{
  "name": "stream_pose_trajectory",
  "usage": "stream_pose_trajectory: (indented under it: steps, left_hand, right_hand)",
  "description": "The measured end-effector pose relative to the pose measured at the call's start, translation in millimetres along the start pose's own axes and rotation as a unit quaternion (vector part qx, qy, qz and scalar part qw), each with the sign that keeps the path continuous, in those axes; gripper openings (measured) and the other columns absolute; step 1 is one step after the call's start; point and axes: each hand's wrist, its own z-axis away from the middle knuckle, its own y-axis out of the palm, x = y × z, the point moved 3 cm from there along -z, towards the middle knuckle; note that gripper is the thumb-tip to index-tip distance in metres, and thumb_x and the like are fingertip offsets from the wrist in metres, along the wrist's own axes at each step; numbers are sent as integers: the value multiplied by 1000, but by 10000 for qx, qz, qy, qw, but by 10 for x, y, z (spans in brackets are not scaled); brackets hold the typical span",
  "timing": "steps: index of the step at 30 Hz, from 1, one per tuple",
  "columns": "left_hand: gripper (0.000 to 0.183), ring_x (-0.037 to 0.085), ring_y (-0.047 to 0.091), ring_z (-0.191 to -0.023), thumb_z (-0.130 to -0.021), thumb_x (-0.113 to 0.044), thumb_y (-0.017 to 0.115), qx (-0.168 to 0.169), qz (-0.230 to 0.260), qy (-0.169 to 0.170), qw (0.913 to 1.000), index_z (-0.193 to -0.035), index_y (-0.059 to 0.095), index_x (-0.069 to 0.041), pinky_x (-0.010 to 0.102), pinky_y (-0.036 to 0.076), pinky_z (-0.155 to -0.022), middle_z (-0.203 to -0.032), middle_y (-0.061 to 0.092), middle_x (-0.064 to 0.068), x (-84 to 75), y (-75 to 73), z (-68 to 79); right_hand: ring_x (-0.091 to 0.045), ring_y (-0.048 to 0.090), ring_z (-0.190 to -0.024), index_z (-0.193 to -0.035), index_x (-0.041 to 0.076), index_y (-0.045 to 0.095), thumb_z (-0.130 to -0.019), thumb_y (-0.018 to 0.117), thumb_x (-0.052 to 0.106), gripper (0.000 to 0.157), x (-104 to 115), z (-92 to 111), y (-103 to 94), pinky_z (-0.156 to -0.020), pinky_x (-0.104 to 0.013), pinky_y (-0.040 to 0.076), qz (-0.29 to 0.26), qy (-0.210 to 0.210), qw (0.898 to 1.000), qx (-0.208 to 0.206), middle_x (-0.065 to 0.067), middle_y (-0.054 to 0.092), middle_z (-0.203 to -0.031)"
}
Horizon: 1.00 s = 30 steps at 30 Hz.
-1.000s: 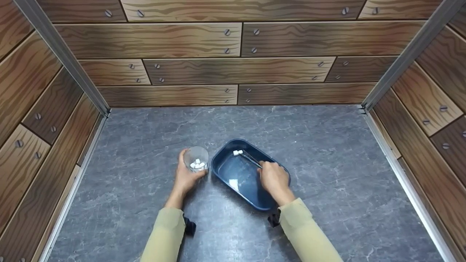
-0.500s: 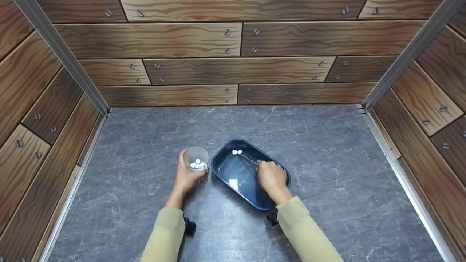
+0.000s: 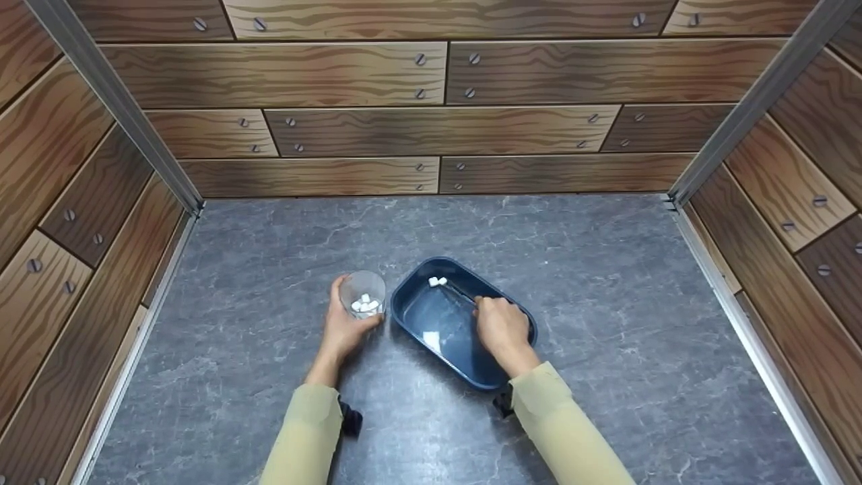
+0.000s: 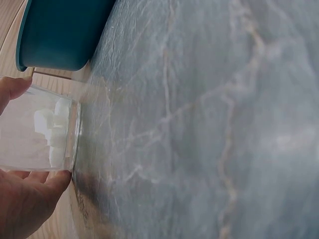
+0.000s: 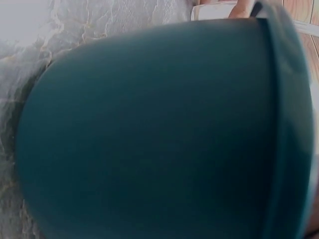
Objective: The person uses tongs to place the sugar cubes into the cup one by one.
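We are looking into a staged recording booth rather than a lived-in room. The desk (image 3: 606,323) is covered in grey marble-patterned sheet. Rising from the desk's far edge and both of its side edges are wall panels (image 3: 377,128) printed with cartoon-like wooden planks and drawn screw heads. Bare aluminium posts (image 3: 114,108) stand at the desk's two far corners where the panels meet, and metal strips run along its sides. Dark straps sit at both sleeved wrists.
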Motion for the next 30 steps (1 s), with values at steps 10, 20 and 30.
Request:
stream_pose_trajectory:
  steps: [10,20,30]
  left_hand:
    - [102,41,45,-125,-59,-2,87,-23,78,68,9999,-145,33,-9,50,37,-104,-140,45,26,-3,3,2]
    - [103,42,46,-124,-59,-3,88,-43,63,125,9999,-145,32,-9,51,36,-104,-138,47,29,4,1,5]
    - [102,42,47,-124,-58,-2,88,-75,64,216,9997,-144,33,-9,50,37,-104,-137,47,28,-4,9,5]
  right_hand:
    - [-41,65,-67,-97,9,76,-90,70,18,13,1,5,-3,-53,-53,50,-3,-2,10000,-2,-18,71,-81]
    - [-39,64,-63,-95,6,75,-92,68,19,16,-3,57,-31,-50,-52,49,-60,-6,10000,12,-19,70,-79]
    - [-40,64,-64,-98,7,75,-91,68,18,15,-43,130,-47,-51,-53,50,16,-59,10000,-21,-19,70,-81]
